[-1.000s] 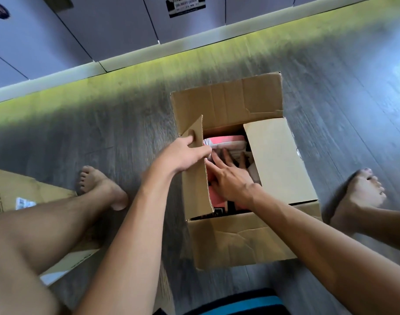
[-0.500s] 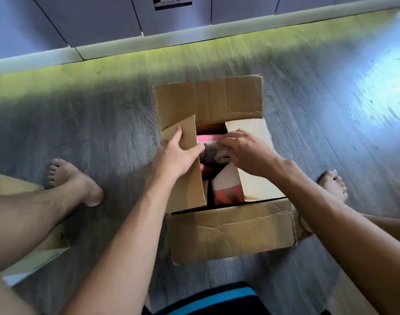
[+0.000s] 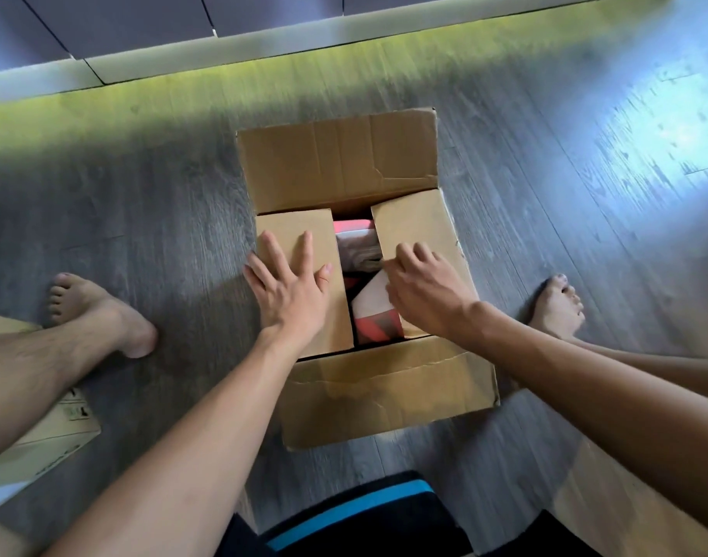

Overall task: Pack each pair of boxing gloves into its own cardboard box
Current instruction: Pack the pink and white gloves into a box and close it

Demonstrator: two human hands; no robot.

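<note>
Cardboard box (image 3: 422, 336) is set on the grey wood floor (image 3: 143, 203). Far flap (image 3: 336, 162) is folded back, away from the body. Near flap (image 3: 384, 396) is folded out toward the body and is creased. Left flap (image 3: 300, 231) is laid flat over the opening. Right flap (image 3: 416, 223) is lowered too, nearly flat. A gap is left between the two.

Gloves (image 3: 370, 311) are seen through that gap, inside the box: red-pink and white patches, with a grey-white part toward the far end. How many are in there cannot be told.

Left hand (image 3: 292, 299) is spread on the left flap, fingers straight and splayed, palm pressed down; nothing is gripped. Right hand (image 3: 424, 295) is placed at the inner edge of the right flap, fingers curled over that edge, so the flap is gripped; the thumb is hidden.

Left foot (image 3: 99, 311) is planted left of the box, well apart. Right foot (image 3: 557, 303) is planted near its right side. Second box (image 3: 51, 436) is seen at the left frame edge, partly hidden under the left leg, with printed marks on it. Black shorts (image 3: 384, 528) with a blue stripe are seen at the bottom edge.
</note>
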